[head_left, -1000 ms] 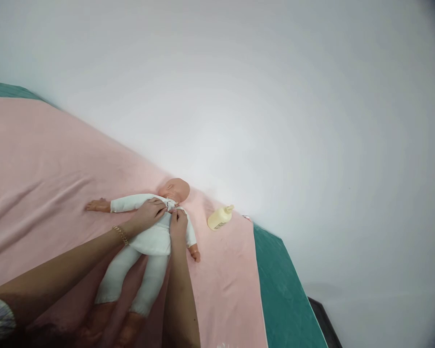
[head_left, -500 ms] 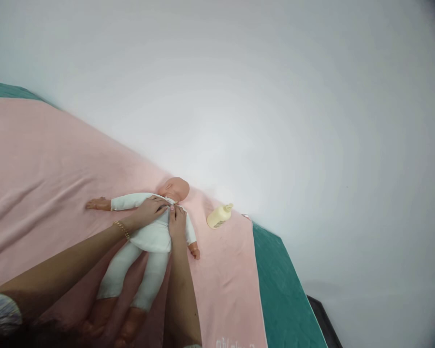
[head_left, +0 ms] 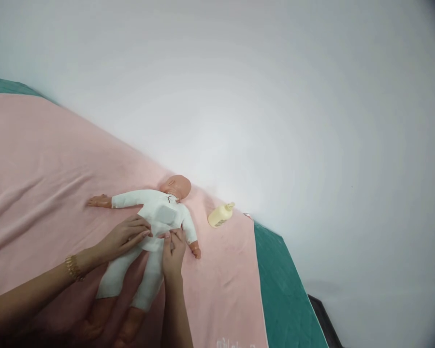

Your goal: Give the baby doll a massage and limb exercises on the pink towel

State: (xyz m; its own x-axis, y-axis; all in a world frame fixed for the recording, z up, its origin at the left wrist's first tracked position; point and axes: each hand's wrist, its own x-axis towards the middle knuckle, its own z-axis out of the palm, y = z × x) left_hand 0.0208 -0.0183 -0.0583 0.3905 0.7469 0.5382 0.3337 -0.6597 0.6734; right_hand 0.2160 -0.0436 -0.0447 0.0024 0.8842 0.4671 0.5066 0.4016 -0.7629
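Over the doll (head_left: 155,242), the left hand (head_left: 128,236) and right hand (head_left: 174,251) both pinch narrowly; whether they hold its white top (head_left: 150,211) is unclear.

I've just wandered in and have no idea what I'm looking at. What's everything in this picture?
Wall: one, pale grey, across the top and right
Pink cloth: one, pink, lower left and middle
Teal cloth: count unclear, teal, past the pink cloth's edges
Dark strip: one, blackish, lower right
Doll: one, tan, lying on the pink cloth
Top: one, white, on the doll
Chest patch: one, grey, on the top's front
Leggings: one pair, white, on the doll
Pump bottle: one, pale yellow, right of the doll
Bracelet: one, gold, around the left wrist
Left grip, right grip: two, bare hands, at the top's lower part
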